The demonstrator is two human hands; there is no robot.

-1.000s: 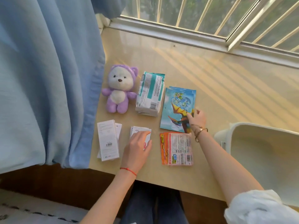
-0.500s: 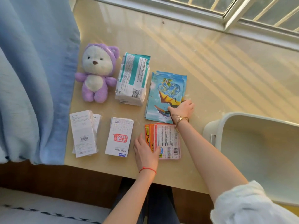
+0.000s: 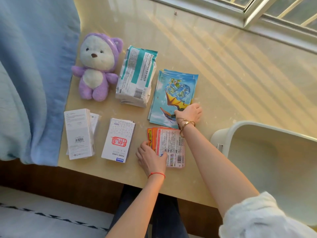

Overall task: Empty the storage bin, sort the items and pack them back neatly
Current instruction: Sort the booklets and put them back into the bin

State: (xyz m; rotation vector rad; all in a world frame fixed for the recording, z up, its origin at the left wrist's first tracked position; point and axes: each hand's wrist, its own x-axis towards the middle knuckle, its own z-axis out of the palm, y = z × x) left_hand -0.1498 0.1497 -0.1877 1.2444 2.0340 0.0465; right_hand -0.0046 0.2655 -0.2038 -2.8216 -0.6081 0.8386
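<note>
The sorted items lie in groups on the beige tabletop (image 3: 223, 69). My left hand (image 3: 151, 157) rests on the lower left corner of the orange and pink packets (image 3: 171, 145), thumb lying on top and fingers at their left edge. My right hand (image 3: 188, 112) touches the lower right corner of the stack of blue picture sachets (image 3: 176, 88), fingers bent down onto it. A purple plush bear (image 3: 97, 66), teal and white packs (image 3: 135, 78), a white box with a red seal (image 3: 118, 140) and plain white boxes (image 3: 78, 133) lie further left. The white storage bin (image 3: 228, 133) stands at the right, nothing visible inside.
A blue curtain (image 3: 34, 79) hangs along the table's left edge, close to the white boxes. The window frame (image 3: 248, 12) runs along the far side. The table's front edge (image 3: 106, 176) is just below the items, with my legs beneath it.
My left hand has left the white box with the red seal and moved right onto the orange packets. My right hand has stayed at the blue sachets' corner.
</note>
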